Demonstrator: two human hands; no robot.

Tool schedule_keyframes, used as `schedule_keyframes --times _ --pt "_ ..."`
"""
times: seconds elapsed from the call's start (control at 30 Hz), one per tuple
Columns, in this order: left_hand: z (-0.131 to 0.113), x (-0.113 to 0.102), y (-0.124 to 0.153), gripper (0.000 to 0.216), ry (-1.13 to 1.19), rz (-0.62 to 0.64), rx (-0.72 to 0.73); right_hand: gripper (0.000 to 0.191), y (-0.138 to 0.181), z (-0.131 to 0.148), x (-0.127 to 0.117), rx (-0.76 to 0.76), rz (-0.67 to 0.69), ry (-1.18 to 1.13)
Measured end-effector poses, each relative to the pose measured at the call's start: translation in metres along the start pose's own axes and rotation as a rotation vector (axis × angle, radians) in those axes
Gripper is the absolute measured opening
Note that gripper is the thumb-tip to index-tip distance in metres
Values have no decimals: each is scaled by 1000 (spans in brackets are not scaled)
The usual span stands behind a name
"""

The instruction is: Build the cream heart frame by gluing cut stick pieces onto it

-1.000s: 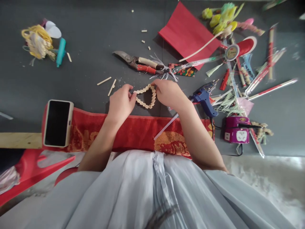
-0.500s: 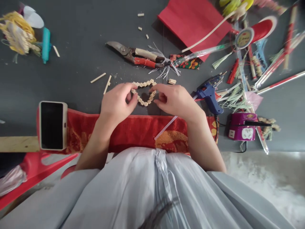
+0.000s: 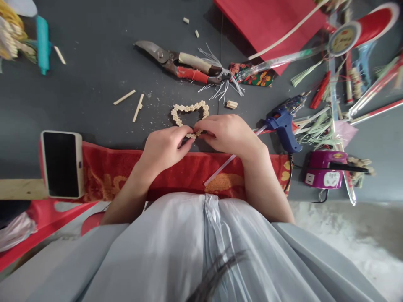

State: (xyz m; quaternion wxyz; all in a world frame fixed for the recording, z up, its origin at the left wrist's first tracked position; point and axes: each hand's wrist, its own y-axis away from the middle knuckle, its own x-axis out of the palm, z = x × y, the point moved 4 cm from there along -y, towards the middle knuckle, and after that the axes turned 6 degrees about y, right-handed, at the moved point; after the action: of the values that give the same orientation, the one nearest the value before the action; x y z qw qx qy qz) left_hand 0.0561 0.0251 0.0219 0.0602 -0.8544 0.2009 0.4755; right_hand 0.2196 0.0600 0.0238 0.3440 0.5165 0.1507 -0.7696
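Observation:
A heart-shaped ring of small pale pieces (image 3: 189, 108) lies on the dark table in front of me, its point toward my body. My left hand (image 3: 168, 146) pinches the lower left side near the point. From the other side, my right hand (image 3: 225, 133) grips the lower right side, and its fingers hide part of that edge. The fingertips of both hands nearly meet at the point. A small bundle of short pale sticks (image 3: 232, 104) lies just beyond my right hand. Two thin pale sticks (image 3: 137, 108) rest to the left of the heart.
Pruning shears (image 3: 181, 65) lie beyond the heart. On the right are a blue glue gun (image 3: 285, 123), a purple power socket (image 3: 325, 170) and a red ribbon spool (image 3: 362, 31). A phone (image 3: 62, 164) sits on the red cloth (image 3: 108, 167) at the near edge. Red paper (image 3: 267, 29) lies farther back.
Both hands have moved from the sides of the heart down to its pointed end and closer together. More of its upper outline shows. The whole view has shifted slightly.

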Motion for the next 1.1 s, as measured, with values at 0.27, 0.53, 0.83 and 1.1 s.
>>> schedule_keyframes --times 0.27,0.53,0.83,1.1 --pt "6 -2 0 36 -13 74 47 23 3 3 -1 37 -66 -14" --pt "10 -3 -4 31 -109 114 131 20 4 11 8 36 -162 25" --pt "6 -14 -18 26 -145 260 105 22 6 7 18 -38 -261 11" --pt "9 -19 -23 25 -38 244 105 22 7 3 18 -67 -351 -89"
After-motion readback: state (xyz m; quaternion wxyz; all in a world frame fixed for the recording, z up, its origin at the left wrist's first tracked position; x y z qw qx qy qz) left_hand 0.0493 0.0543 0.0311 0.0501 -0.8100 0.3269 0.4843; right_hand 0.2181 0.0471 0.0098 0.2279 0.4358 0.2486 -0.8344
